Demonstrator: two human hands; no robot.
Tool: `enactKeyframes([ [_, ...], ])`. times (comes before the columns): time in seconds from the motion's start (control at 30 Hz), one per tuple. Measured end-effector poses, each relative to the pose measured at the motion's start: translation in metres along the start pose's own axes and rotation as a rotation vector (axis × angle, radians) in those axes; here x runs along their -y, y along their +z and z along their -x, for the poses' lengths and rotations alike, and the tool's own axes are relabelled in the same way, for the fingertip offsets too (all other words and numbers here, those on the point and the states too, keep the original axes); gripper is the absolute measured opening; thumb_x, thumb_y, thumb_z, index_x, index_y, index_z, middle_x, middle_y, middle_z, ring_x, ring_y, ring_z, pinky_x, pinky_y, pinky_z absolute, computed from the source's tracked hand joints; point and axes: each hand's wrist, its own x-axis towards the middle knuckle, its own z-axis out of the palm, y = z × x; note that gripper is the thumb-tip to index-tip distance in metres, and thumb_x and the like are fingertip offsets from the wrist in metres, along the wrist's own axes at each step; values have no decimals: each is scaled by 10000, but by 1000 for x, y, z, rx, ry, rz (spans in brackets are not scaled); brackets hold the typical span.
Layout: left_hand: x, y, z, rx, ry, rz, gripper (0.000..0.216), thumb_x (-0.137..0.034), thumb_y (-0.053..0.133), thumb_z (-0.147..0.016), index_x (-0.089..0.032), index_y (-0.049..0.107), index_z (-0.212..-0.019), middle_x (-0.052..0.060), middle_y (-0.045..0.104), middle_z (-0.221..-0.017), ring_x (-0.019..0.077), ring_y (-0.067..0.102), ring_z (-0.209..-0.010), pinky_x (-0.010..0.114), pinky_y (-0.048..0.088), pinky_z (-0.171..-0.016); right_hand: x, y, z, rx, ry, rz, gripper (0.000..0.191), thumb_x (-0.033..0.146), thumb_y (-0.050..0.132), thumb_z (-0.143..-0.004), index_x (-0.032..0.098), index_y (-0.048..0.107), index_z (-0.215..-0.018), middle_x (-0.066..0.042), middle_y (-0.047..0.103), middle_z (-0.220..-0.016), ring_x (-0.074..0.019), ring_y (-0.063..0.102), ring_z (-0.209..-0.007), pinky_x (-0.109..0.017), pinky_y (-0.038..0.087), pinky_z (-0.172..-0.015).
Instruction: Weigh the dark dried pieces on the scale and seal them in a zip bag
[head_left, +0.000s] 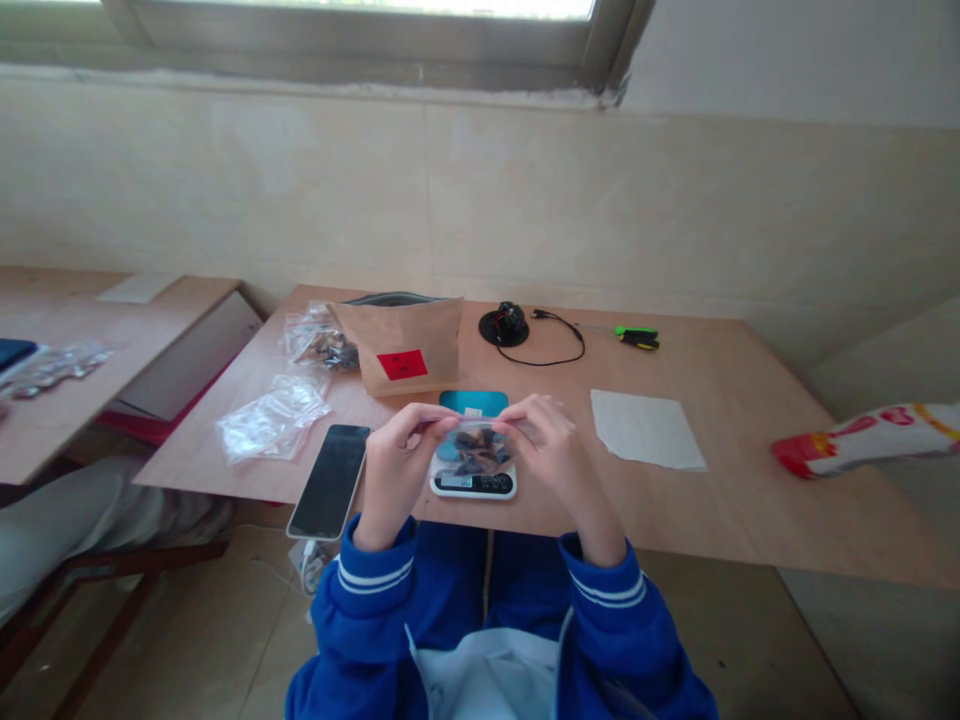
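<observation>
Both hands pinch the top edge of a small clear zip bag [480, 450] with dark brown, flake-like pieces inside. My left hand [401, 465] grips the bag's left top corner between thumb and fingers. At the right top corner, my right hand [547, 450] holds it the same way. Behind and below the bag is a white digital scale [474, 490] with a blue top [472, 402]. The bag hides much of the scale, and I cannot tell whether it touches it. What the brown pieces are is too small to make out.
Left of the scale lie a phone [330, 482] over the table edge, clear bags [274, 418], filled bags [319, 345] and a brown paper pouch [409, 345]. Behind are a black cabled device [505, 325] and screwdrivers [637, 336]. Paper [649, 430] and a red-white packet [862, 440] are right.
</observation>
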Motion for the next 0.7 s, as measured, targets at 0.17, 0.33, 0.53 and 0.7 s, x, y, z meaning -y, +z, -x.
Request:
enactKeyframes([
  [0.17, 8, -10, -3, -76, -88, 190, 165, -317, 638, -862, -165, 686, -819, -6, 656, -656, 99, 588, -602, 191, 469, -555, -13, -9, 7, -11, 279, -415, 170, 375, 655, -863, 209, 660, -828, -22, 699, -866, -179, 650, -867, -300, 487, -795],
  [0.33, 8, -11, -4, 61, -118, 195, 186, -343, 643, -861, -170, 670, -924, 32, 716, -852, 136, 664, -763, 235, 528, -690, -3, 4, 8, -178, 491, -723, 234, 435, 665, -833, 202, 658, -854, -25, 726, -799, -162, 690, -743, -253, 539, -655],
  [0.53, -7, -10, -7, 149, 75, -221, 120, -317, 641, -867, -226, 719, -877, 28, 727, -913, 185, 658, -903, 329, 489, -837, 9, 11, 9, -276, 436, -677, 147, 352, 630, -875, 205, 638, -872, -6, 723, -729, -136, 691, -699, -229, 554, -665],
  [0.7, -13, -6, -9, 176, 47, -168, 118, -307, 640, -867, -209, 706, -860, 27, 717, -852, 168, 653, -822, 288, 489, -739, 5, 14, 10, -235, 422, -635, 179, 371, 609, -882, 203, 645, -831, -18, 709, -780, -137, 678, -736, -226, 551, -668],
])
